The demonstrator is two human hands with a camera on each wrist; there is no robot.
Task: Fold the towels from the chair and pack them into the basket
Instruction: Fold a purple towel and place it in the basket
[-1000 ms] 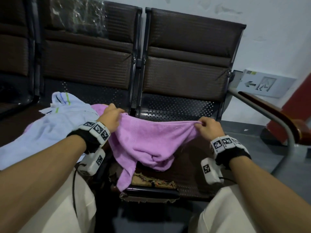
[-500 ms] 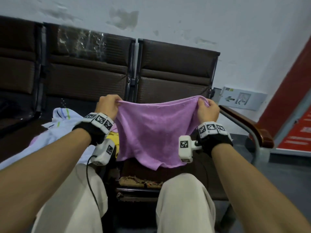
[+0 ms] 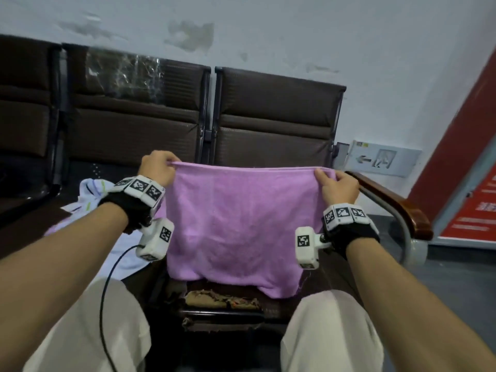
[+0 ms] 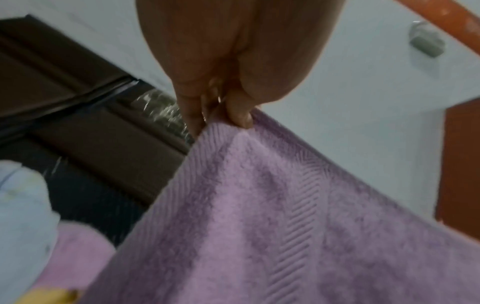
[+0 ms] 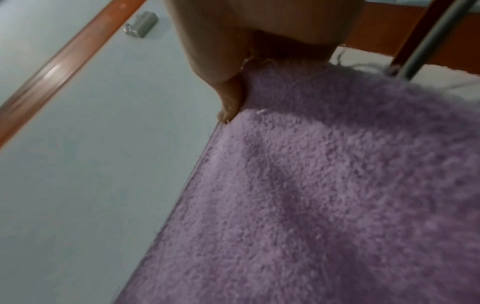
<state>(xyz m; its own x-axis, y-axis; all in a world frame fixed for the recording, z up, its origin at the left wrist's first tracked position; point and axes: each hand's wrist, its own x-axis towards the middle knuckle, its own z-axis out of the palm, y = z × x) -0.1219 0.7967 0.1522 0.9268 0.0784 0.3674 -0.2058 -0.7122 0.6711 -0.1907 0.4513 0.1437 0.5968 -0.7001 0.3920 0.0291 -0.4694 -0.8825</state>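
Note:
A purple towel (image 3: 241, 224) hangs stretched flat in the air in front of the brown chair (image 3: 276, 124). My left hand (image 3: 158, 167) pinches its top left corner and my right hand (image 3: 335, 183) pinches its top right corner. Its lower edge droops just above the seat's worn front. Close up, my left hand (image 4: 223, 111) pinches the towel (image 4: 272, 216) corner. My right hand (image 5: 233, 98) grips the towel (image 5: 324, 185) edge. A pale blue-white towel (image 3: 91, 194) lies heaped on the seat to the left. No basket is in view.
A row of dark brown chairs (image 3: 128, 108) stands against a pale wall. A wooden armrest (image 3: 389, 200) on a grey metal tube curves along the right. A red panel (image 3: 461, 146) stands at the far right. My knees in light trousers (image 3: 330, 331) are below.
Both hands lifted the purple towel off the seat and pulled it apart, so it went from a crumpled heap to a taut flat sheet. The view tilted up.

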